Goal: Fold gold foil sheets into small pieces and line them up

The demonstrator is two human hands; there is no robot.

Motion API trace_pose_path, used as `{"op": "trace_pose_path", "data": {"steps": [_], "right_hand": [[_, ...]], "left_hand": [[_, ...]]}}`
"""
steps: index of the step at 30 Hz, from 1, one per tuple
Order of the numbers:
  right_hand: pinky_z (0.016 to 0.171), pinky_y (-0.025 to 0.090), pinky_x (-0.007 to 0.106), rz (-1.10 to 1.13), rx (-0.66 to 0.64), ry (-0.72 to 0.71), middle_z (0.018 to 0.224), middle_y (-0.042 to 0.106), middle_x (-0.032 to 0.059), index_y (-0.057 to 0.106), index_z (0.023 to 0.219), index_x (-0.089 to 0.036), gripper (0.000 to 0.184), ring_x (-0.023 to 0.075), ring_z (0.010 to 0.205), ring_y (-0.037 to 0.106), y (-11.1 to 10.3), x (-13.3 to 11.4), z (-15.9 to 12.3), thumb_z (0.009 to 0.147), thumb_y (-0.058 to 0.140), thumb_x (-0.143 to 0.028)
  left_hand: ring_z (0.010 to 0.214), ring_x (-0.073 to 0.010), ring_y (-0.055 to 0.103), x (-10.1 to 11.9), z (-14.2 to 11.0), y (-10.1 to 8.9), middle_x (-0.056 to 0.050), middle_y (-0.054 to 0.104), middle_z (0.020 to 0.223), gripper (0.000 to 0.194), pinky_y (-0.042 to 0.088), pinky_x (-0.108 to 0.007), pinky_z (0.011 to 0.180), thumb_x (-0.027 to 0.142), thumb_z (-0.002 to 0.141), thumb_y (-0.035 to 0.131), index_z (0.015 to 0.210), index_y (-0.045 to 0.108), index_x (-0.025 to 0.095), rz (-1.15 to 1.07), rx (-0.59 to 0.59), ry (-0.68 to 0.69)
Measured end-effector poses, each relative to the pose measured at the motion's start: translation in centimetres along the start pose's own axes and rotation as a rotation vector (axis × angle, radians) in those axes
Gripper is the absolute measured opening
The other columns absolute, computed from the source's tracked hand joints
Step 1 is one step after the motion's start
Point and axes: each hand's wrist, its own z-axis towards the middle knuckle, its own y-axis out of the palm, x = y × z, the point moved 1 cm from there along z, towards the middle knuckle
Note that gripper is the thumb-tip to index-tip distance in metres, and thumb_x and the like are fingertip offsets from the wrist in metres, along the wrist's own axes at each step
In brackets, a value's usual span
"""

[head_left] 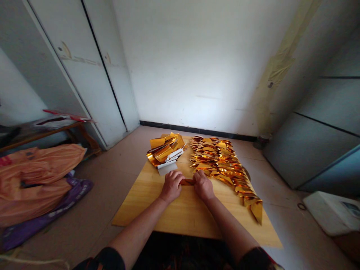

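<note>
Between my two hands, just above the wooden board, is a narrow strip of gold foil paper (188, 182). My left hand (172, 185) is closed on its left end, and my right hand (203, 184) grips the right end with curled fingers. Past my left hand lies a loose pile of gold foil sheets (168, 150), some showing pale undersides; one pale sheet (168, 168) is close to my left knuckles. Beyond and to the right of my right hand, rows of folded gold foil pieces (216, 155) overlap and trail toward the board's right corner.
The wooden board (152, 210) lies in front of me. At left are an orange sack (42, 168), a purple bag (64, 198), a low wooden bench (81, 131) and a pale cabinet (84, 67). A white box (332, 212) and a grey cabinet (312, 138) stand at right.
</note>
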Motion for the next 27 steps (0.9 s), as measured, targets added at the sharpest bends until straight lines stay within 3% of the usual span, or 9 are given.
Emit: {"op": "trace_pose_path", "data": {"steps": [4,7,14,21,27], "right_hand": [[0.055,0.031,0.021,-0.041,0.023,-0.033,0.094,0.058,0.0045,0.061,0.084,-0.021,0.017,0.0129,0.073,0.054,0.0,0.3,-0.7,0.085,0.046,-0.014],[0.057,0.032,0.020,-0.060,0.009,-0.058,0.087,0.060,0.0038,0.062,0.080,-0.021,0.017,0.0135,0.076,0.055,0.0,0.7,-1.0,0.084,0.047,-0.015],[0.067,0.039,0.018,0.047,-0.024,-0.132,0.089,0.062,0.0021,0.062,0.080,-0.021,0.018,0.0121,0.081,0.057,0.1,2.2,-1.5,0.084,0.047,-0.012],[0.074,0.046,0.020,0.173,0.084,-0.135,0.111,0.059,0.0061,0.058,0.107,-0.021,0.030,0.0141,0.085,0.059,0.4,3.1,-2.0,0.080,0.048,-0.010],[0.067,0.044,0.019,0.069,0.071,-0.166,0.118,0.056,0.0056,0.064,0.094,-0.023,0.022,0.0112,0.075,0.058,0.3,2.5,-2.4,0.088,0.043,-0.016]], "left_hand": [[0.090,-0.0207,0.049,0.6,-0.2,-0.6,-0.005,0.060,0.087,0.020,0.036,-0.036,0.080,0.003,0.069,0.053,0.076,0.061,0.020,0.029,0.004,0.055],[0.084,-0.0201,0.050,0.6,-0.2,-0.4,-0.004,0.060,0.078,0.017,0.035,-0.035,0.077,0.005,0.069,0.054,0.073,0.061,0.020,0.049,-0.051,0.103],[0.085,-0.0189,0.055,0.3,-0.2,0.2,-0.003,0.065,0.086,0.022,0.038,-0.034,0.077,0.004,0.069,0.052,0.080,0.063,0.020,-0.003,-0.126,0.100],[0.090,-0.0207,0.057,0.4,-0.1,-0.1,-0.005,0.068,0.092,0.033,0.042,-0.036,0.080,0.002,0.067,0.051,0.091,0.065,0.020,-0.053,-0.139,0.037],[0.088,-0.0202,0.059,-0.1,0.0,0.2,-0.005,0.067,0.094,0.051,0.046,-0.035,0.082,0.000,0.062,0.052,0.108,0.062,0.018,-0.099,-0.115,-0.063]]}}
